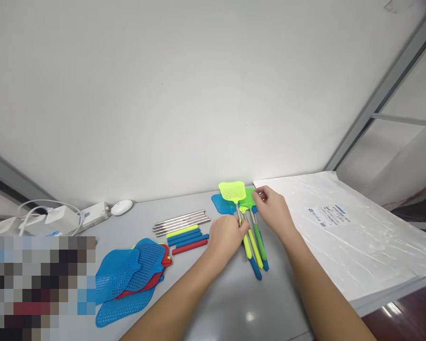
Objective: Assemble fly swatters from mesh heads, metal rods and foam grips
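Observation:
My left hand [227, 235] is closed round the metal shaft of a yellow fly swatter [233, 191], its mesh head pointing at the wall. My right hand [271, 208] has its fingers curled in a pinch at the edge of a green fly swatter's head [250, 195]; what is between the fingertips, if anything, is hidden. Beneath the hands, several assembled swatters lie bunched together, among them a blue swatter head [223, 204] at the left. Their yellow, green and blue handles [255, 269] point toward me.
Left of my left hand lie several metal rods [179, 221] and coloured handle grips [188, 238]. Loose blue and red swatter heads [128, 274] overlap nearer me. A power strip [94, 214] and white oval device [121, 207] sit by the wall. A white wrapped package [344, 246] covers the right side.

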The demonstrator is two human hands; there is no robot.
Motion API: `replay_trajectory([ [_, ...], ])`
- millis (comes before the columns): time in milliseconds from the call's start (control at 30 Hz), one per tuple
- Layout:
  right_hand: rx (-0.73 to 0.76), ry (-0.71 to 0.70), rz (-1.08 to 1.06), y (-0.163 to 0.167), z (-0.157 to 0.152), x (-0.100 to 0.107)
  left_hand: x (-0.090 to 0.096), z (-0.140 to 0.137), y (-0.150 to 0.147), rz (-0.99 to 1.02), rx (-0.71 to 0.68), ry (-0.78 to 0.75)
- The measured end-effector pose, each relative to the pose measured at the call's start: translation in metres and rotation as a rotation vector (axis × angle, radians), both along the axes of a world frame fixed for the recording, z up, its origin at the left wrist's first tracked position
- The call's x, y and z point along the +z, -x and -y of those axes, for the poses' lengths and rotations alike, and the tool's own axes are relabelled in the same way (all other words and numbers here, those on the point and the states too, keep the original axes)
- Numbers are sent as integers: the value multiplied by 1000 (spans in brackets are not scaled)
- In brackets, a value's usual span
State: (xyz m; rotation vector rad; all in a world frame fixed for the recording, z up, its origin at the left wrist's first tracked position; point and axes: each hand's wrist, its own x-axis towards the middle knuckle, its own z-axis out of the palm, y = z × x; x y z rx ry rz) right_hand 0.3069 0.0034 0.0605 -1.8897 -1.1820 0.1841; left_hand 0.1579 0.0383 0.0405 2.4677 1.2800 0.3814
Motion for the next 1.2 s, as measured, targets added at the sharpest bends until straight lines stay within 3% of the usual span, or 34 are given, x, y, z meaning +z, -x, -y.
replay_trajectory([
  [333, -32, 366, 286, 6, -2, -10, -1, 8, -11, -124, -136, -53],
  [500, -11, 518, 346, 2, -2, -12, 6, 23, 11, -38, -227, -84],
  [600, 44, 617, 363, 0, -1, -15, -2, 39, 29, 80, -326, -54],
  [700, 96, 697, 373, 0, 0, -17, -16, 50, 38, 59, -403, 9],
  [867, 124, 774, 391, 2, -2, -18, -30, 51, 36, -13, -403, 29],
  [1200, 163, 802, 436, 3, -2, -19, -35, 42, 32, 60, -378, -54],
])
